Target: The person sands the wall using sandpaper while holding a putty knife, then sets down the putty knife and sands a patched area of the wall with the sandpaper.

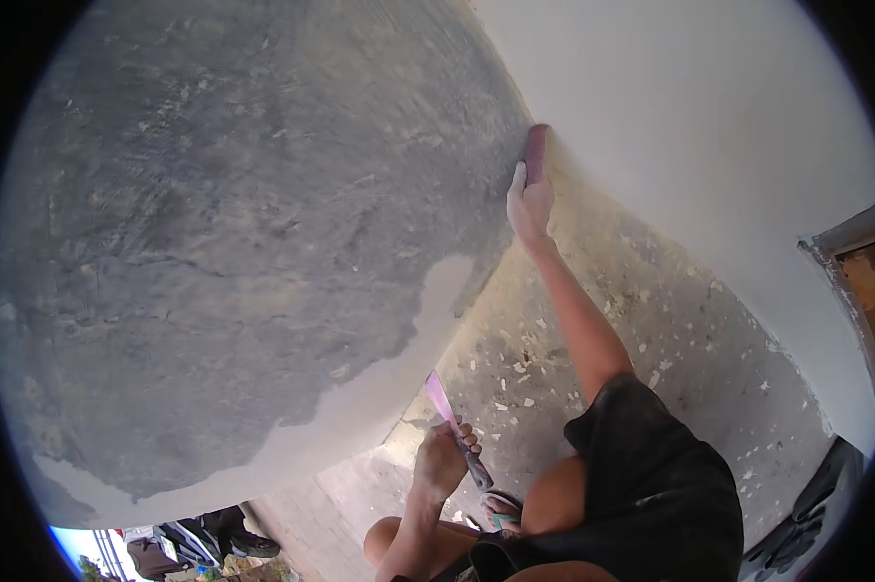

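1. Well, the right grip (532, 209) is closed around a reddish-brown block (536, 155), with the thumb lying along its left side in view and the fingers around its lower part.
2. Most of the block juts out past the grip, on the side away from the wrist; its far end is at the seam where the grey wall (263, 242) meets the white wall (709, 116).
3. Nearer the body, the left grip (442, 464) is curled shut on the dark handle of a putty knife (438, 395).
4. The pinkish blade points out of the fist toward the lower edge of the grey wall, its tip just beside that edge; whether they touch, I cannot tell. The handle's butt sticks out at the other side of the fist.
5. A pale band of smoother coating (331, 412) runs along the grey wall's lower edge.
6. Under the arms, the floor (602, 281) is stained and scattered with light chips, and a sandalled foot (502, 506) rests near the handle's butt.
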Available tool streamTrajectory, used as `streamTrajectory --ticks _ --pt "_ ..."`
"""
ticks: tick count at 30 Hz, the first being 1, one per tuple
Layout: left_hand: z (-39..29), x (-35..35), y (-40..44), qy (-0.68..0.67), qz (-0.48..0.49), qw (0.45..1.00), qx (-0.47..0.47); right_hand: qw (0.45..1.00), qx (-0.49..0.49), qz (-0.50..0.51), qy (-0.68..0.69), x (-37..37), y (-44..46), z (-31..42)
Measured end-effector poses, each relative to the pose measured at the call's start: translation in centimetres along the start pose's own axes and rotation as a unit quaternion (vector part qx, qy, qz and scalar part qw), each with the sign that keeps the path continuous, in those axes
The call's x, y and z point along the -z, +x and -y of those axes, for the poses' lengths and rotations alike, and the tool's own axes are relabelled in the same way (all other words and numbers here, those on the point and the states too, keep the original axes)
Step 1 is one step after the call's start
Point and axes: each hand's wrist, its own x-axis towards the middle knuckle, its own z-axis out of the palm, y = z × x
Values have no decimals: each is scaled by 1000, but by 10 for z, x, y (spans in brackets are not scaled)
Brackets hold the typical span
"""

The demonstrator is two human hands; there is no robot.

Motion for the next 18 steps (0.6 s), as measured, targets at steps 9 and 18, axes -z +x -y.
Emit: streamTrajectory --ticks 9,18 --pt "1 -1 -6 -21 46 998 -43 957 288 -16 24 19 28 156" --pt "0 0 -19 -5 33 999 -27 938 334 -8 -90 28 21 35"
